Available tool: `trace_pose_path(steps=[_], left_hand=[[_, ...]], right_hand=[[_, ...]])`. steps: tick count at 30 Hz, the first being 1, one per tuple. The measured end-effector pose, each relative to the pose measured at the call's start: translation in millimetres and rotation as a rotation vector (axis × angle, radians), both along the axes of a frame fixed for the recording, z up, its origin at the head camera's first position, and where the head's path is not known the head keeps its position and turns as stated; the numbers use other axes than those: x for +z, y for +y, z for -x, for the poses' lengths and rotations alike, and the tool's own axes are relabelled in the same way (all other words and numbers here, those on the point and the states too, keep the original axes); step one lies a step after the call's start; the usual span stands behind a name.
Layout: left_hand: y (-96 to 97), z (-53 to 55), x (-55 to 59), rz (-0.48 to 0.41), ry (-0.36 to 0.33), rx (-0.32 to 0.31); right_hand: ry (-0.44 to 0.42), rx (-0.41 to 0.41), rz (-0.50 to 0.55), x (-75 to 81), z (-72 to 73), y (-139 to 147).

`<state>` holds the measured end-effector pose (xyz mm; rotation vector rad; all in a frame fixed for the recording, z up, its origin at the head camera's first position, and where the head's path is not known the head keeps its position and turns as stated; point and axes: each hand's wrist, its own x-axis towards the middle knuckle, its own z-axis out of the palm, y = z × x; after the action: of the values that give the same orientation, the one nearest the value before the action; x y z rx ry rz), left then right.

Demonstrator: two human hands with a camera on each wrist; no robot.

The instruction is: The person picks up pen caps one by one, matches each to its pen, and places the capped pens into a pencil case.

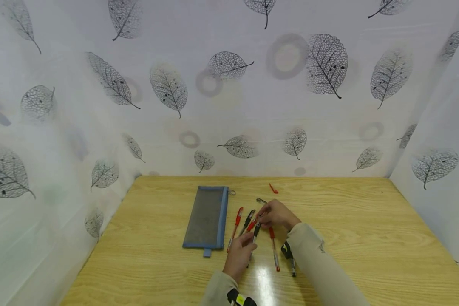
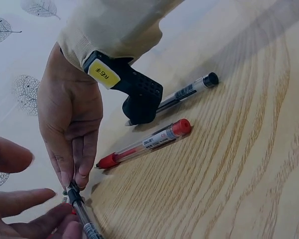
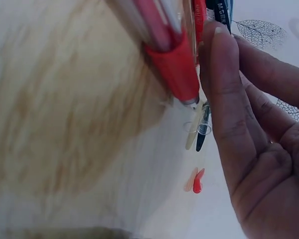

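Note:
A black gel pen [image 1: 256, 230] slants between the two hands, its clear barrel pointing toward the wearer. My right hand [image 1: 277, 213] pinches the black end of this pen between thumb and fingers; the left wrist view shows that pinch at the pen's upper end [image 2: 75, 193]. Beside the barrel lies my left hand [image 1: 239, 257], with thumb and index finger extended and spread apart and its other fingertips right at the pen. Just beyond the left fingertips is a red pen [image 1: 251, 225], partly covered by the hands. An uncapped red pen [image 1: 274, 248] lies below the right hand.
A grey mesh pouch with blue edging [image 1: 205, 216] lies left of the hands. Another red pen [image 1: 235, 229] and a black pen [image 1: 247, 220] rest beside it. Farther back are a red cap [image 1: 273, 188] and a black cap [image 1: 261, 200]. One clear black pen [image 1: 293, 268] lies near the right sleeve.

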<state>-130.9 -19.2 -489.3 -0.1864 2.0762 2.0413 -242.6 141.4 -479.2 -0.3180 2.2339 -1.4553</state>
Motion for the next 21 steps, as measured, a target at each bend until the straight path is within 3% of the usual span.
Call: trace_pose_path(steps=[7,14,21], left_hand=[[2.1,-3.4,3.3,-0.010,0.076,0.031],[1.1,-1.7,4.0,-0.034,0.029,0.009],[2.2,-1.8,0.5,-0.021,0.009,-0.002]], right_hand=[[0.051,-0.002,-0.043,-0.4,-0.1,-1.9],[0.101,-0.045,-0.126,0.5,1.5,-0.7],[0.065,-0.049,-0.060,-1.3,2.8,2.1]])
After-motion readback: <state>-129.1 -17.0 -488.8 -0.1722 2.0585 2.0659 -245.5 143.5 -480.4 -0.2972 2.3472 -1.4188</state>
